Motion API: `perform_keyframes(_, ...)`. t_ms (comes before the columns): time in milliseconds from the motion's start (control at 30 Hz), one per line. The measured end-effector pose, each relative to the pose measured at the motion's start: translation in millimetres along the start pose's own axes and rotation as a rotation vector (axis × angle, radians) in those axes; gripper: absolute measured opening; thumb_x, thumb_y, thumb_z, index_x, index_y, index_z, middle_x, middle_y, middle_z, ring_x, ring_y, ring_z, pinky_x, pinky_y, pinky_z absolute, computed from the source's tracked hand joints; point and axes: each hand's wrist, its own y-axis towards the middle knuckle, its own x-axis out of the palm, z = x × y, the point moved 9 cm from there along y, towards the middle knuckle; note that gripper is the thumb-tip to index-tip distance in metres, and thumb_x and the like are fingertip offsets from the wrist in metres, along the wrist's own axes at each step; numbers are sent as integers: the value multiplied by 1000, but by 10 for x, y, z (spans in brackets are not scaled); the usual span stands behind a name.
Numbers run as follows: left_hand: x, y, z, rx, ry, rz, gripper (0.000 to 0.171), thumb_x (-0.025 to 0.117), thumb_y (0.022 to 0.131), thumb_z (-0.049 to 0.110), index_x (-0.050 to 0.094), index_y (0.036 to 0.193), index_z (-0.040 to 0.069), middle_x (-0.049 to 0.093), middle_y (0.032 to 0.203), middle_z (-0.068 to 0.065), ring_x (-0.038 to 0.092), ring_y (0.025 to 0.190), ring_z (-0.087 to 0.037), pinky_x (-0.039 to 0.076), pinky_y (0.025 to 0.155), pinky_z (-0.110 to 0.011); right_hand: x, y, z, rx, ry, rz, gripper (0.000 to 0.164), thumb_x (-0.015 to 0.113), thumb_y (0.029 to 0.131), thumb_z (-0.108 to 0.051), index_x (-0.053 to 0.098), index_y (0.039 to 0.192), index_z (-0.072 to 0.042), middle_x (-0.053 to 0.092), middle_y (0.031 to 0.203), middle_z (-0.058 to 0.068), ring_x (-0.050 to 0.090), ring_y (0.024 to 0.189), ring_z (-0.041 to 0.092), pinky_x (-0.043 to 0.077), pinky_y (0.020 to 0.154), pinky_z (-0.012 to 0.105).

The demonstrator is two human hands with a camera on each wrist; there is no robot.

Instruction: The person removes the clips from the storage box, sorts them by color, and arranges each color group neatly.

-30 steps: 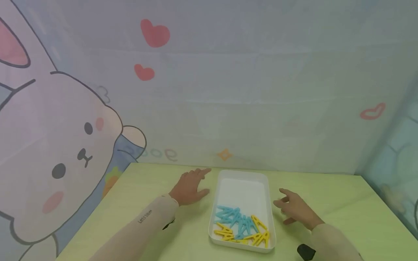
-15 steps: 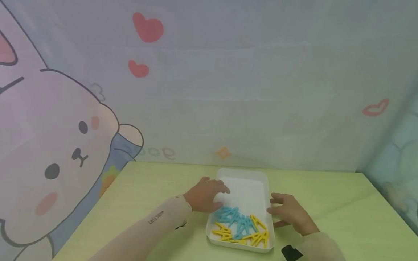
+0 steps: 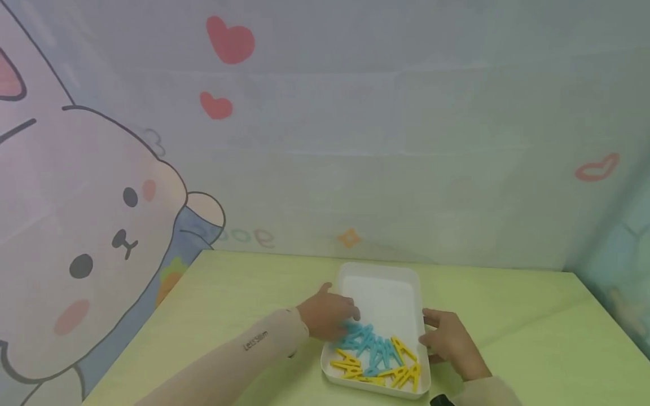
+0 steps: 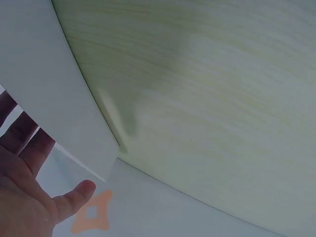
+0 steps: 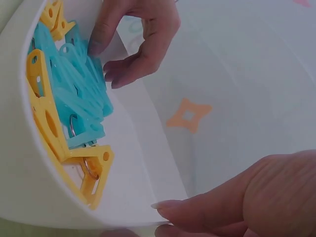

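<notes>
A white rectangular tray holds blue clothespins and yellow clothespins in its near half. My left hand reaches over the tray's left wall, fingers bent loosely. In the right wrist view the left hand has its thumb and fingertips right at the blue clothespins, with none lifted. My right hand holds the tray's right rim. Seen from the right wrist, the right thumb lies over the rim and fingers show below it.
A pale green tabletop spreads around the tray. Behind it hangs a printed cloth backdrop with a cartoon rabbit at the left.
My left hand has moved right and down, from beside the tray to over the blue clothespins. My right hand has come left from the table to the tray's right rim.
</notes>
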Motion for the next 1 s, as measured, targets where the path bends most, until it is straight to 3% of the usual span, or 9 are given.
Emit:
perform_keyframes(300, -51, 30, 88, -19, 19, -64, 27, 65, 80, 25, 63, 106, 29, 62, 95, 15, 56, 87, -3, 32, 87, -54, 22, -29, -11, -9, 5, 6, 58, 54, 79, 10, 32, 132, 13, 36, 131, 33, 61, 88, 32, 52, 55, 38)
perform_keyframes(500, -152, 44, 85, -18, 25, -57, 29, 67, 77, 23, 64, 105, 29, 62, 94, 14, 55, 85, -3, 32, 85, -51, 33, -17, 6, -17, 0, 13, 57, 53, 78, 10, 33, 132, 13, 37, 130, 33, 60, 90, 33, 52, 54, 37)
perform_keyframes(600, -262, 48, 85, 11, 60, -4, 26, 66, 78, 26, 63, 104, 30, 61, 93, 14, 56, 84, -3, 32, 88, -54, 35, -19, -1, -23, -6, 8, 57, 53, 78, 9, 34, 131, 13, 37, 130, 33, 60, 91, 34, 52, 54, 37)
perform_keyframes(733, -421, 47, 12, 11, 64, 117, 27, 64, 80, 29, 62, 106, 28, 62, 94, 14, 56, 82, -1, 36, 85, -49, 30, -24, -7, -23, -15, 5, 57, 53, 79, 9, 33, 132, 13, 36, 130, 33, 59, 92, 35, 52, 54, 37)
perform_keyframes(833, -533, 24, -106, -35, 2, 211, 30, 62, 81, 29, 61, 111, 24, 63, 93, 12, 56, 78, 0, 40, 78, -41, 26, -25, 0, -22, -10, 5, 57, 52, 79, 9, 33, 132, 12, 36, 131, 32, 59, 92, 34, 52, 54, 37)
perform_keyframes(1000, -648, -51, -387, -180, -128, 333, 34, 60, 82, 25, 60, 115, 17, 65, 85, 6, 56, 67, -3, 44, 61, -29, 19, -20, 16, -28, -6, 4, 56, 51, 77, 10, 35, 131, 12, 37, 130, 32, 59, 91, 33, 52, 54, 37)
